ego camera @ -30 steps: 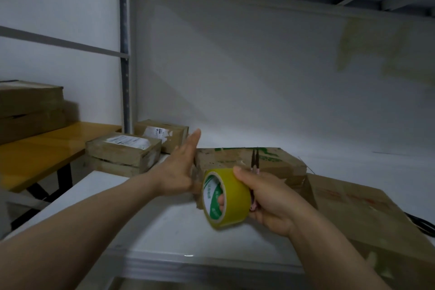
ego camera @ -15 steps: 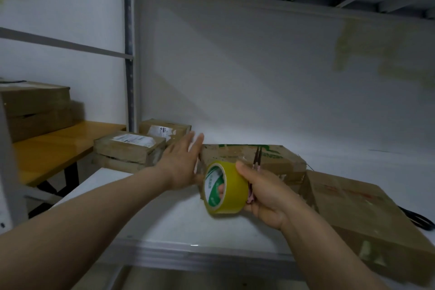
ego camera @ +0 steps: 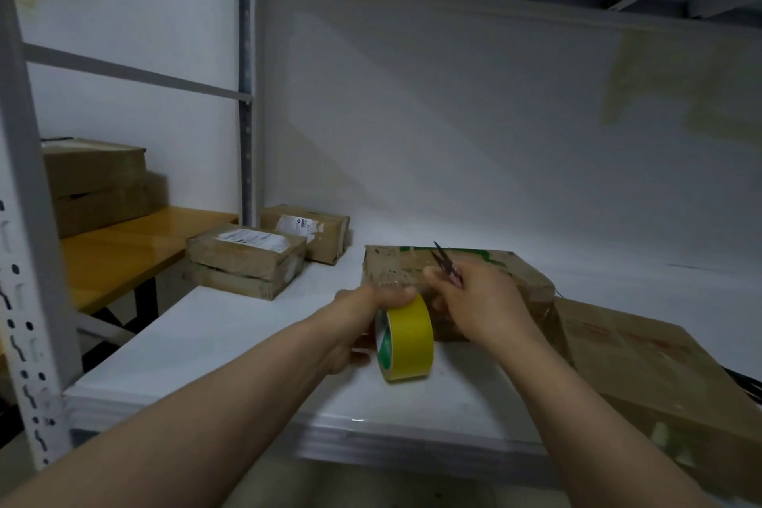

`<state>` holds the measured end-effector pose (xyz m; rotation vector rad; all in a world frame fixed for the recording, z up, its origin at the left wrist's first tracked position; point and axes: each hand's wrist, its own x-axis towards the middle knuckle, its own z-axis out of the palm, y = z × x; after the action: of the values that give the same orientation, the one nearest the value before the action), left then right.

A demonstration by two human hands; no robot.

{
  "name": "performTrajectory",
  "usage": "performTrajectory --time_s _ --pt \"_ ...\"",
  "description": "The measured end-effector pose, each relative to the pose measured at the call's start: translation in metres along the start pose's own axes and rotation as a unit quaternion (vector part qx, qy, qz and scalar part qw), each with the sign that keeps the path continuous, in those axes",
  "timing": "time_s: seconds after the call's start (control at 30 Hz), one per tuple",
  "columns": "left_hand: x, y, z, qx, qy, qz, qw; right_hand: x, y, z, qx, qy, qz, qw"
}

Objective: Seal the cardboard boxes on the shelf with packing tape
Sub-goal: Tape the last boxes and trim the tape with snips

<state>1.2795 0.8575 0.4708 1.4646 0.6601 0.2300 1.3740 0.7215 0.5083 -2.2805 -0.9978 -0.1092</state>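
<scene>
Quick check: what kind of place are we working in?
Probably a storeroom or parcel depot: slotted metal shelving, cardboard boxes with shipping labels, and a yellow tape roll in the left hand.

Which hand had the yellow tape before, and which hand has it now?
The left hand came off the middle box and took the yellow tape roll from the right hand, which keeps the scissors. The box stayed put.
</scene>
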Motion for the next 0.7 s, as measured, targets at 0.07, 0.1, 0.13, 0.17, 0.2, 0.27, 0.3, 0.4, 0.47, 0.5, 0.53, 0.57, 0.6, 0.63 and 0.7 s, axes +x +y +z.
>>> performTrajectory --time_s 0.07,0.1,0.13,0.17,0.2,0.27,0.3,0.4,0.47,0.5,0.53,0.57,0.6,0.63,0.7 --pt "0.006 -0.005 0.004 -0.025 0.009 0.009 1.000 0.017 0.000 0.002 -0.003 0.004 -0.041 0.999" --pt "0.008 -0.007 0.005 -0.030 0.015 0.009 0.999 0.026 0.000 0.004 -0.017 -0.014 -0.067 0.997" --pt "0.009 -0.008 0.006 -0.037 0.019 0.009 0.999 0.035 0.001 0.008 -0.034 -0.040 -0.099 0.994" --pt "0.009 -0.010 0.007 -0.042 0.021 0.012 0.999 0.042 0.001 0.011 -0.050 -0.062 -0.124 0.989" --pt "0.008 -0.012 0.007 -0.044 0.021 0.016 0.999 0.048 0.000 0.013 -0.069 -0.079 -0.142 0.984" --pt "0.009 -0.015 0.008 -0.047 0.015 0.027 0.998 0.054 0.000 0.015 -0.097 -0.116 -0.164 0.975" --pt "0.010 -0.016 0.008 -0.049 0.012 0.032 0.998 0.057 0.001 0.015 -0.105 -0.128 -0.173 0.971" --pt "0.009 -0.012 0.009 -0.044 0.018 0.035 0.998 0.064 0.002 0.016 -0.112 -0.138 -0.186 0.966" --pt "0.003 -0.005 0.011 -0.039 0.014 0.014 0.999 0.071 0.003 0.019 -0.106 -0.150 -0.185 0.965" --pt "0.000 -0.003 0.011 -0.031 0.008 0.001 0.999 0.076 0.004 0.022 -0.101 -0.156 -0.180 0.966" --pt "-0.004 -0.003 0.012 -0.025 -0.003 -0.016 1.000 0.080 0.006 0.025 -0.096 -0.162 -0.177 0.966" --pt "-0.006 -0.004 0.012 -0.023 -0.018 -0.031 0.999 0.085 0.008 0.027 -0.089 -0.165 -0.172 0.967" --pt "-0.008 -0.006 0.012 -0.027 -0.028 -0.041 0.998 0.088 0.009 0.029 -0.082 -0.168 -0.168 0.968" --pt "-0.009 -0.006 0.013 -0.035 -0.032 -0.045 0.998 0.090 0.010 0.030 -0.079 -0.168 -0.165 0.969" --pt "-0.008 -0.004 0.015 -0.079 -0.032 -0.026 0.996 0.092 0.011 0.031 -0.074 -0.163 -0.163 0.970"
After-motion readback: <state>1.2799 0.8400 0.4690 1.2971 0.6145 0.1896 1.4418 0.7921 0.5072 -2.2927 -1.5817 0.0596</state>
